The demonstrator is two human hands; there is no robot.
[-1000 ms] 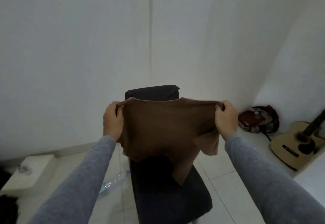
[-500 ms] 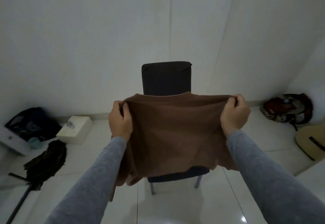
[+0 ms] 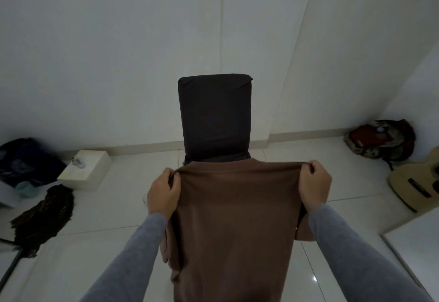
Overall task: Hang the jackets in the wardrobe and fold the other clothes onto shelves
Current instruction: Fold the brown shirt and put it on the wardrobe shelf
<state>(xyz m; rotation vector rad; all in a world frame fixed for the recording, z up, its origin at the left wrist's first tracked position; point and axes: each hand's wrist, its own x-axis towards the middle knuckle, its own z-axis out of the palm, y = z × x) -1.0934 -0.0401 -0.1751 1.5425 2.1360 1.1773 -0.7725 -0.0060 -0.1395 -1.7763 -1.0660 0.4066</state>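
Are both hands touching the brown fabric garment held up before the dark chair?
Touching. The head view shows the left hand and right hand each pinching a top corner of the brown fabric garment.

brown garment (image 3: 234,218) between both hands

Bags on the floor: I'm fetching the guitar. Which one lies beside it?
The reddish backpack at right, next to the guitar; the dark bag lies far left by the white box.
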